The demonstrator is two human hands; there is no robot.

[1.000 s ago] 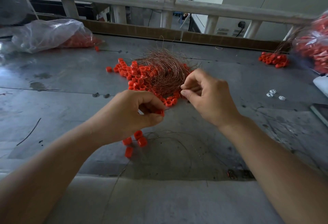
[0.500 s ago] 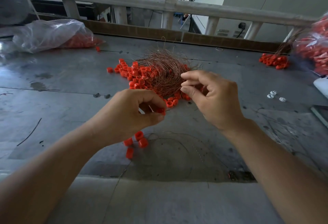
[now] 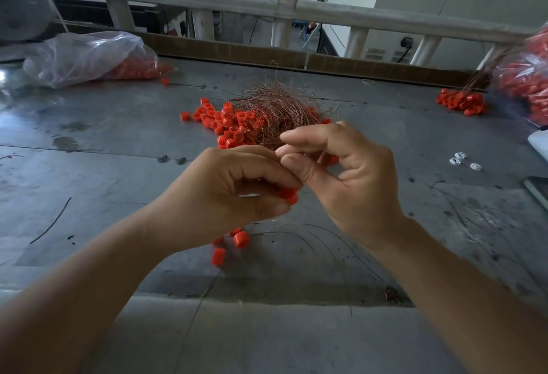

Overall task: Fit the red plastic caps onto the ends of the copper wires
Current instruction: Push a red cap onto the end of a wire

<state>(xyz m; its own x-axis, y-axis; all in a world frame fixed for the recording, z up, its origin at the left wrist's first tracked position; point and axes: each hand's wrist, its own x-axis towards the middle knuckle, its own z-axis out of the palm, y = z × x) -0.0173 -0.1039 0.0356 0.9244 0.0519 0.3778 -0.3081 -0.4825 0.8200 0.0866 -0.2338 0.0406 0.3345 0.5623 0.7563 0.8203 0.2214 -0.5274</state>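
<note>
Red cap sits pinched in the left hand over the middle of the table. The right hand seems to pinch a copper wire, barely visible. The wire's end could miss the cap's hole and bend. A second ago the hands were apart; now they touch.

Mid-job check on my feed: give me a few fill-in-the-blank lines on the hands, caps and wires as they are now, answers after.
The left hand pinches one ____ cap at its fingertips.
The right hand pinches a thin wire next to the cap in the ____ hand.
The clear plastic bag at the far left holds more red ____.
Three small ____ pieces lie on the table right of the right hand.
Missing words: red; left; caps; white.
</note>
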